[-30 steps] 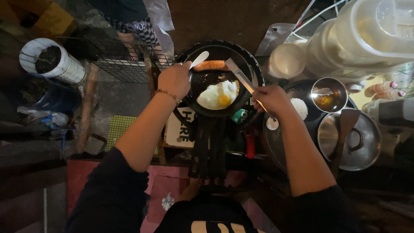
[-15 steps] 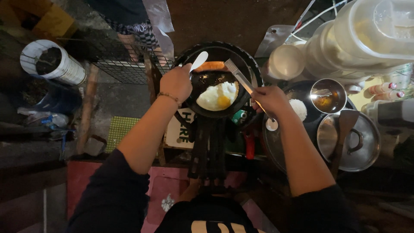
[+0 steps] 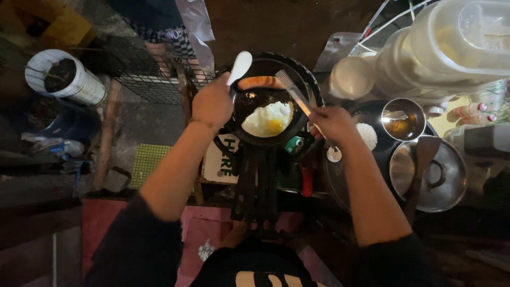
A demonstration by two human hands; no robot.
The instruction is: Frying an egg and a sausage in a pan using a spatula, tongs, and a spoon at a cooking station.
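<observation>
Since a second ago almost nothing moves: your metal spatula (image 3: 295, 95) only shifts a little toward the sausage (image 3: 260, 82) at the pan's (image 3: 305, 79) far rim. Your right hand (image 3: 332, 125) is closed on its handle, your left hand (image 3: 212, 103) grips a white spoon (image 3: 240, 66). The fried egg (image 3: 268, 119) lies in the frame's centre, untouched.

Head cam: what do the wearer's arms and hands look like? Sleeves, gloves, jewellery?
Both hands are bare, with no gloves. The left hand has a thin bracelet or band at the wrist. The right hand shows nothing on the wrist or fingers. The forearms are uncovered. Dark sleeves, black or navy, begin around the elbows and cover the upper arms.
</observation>
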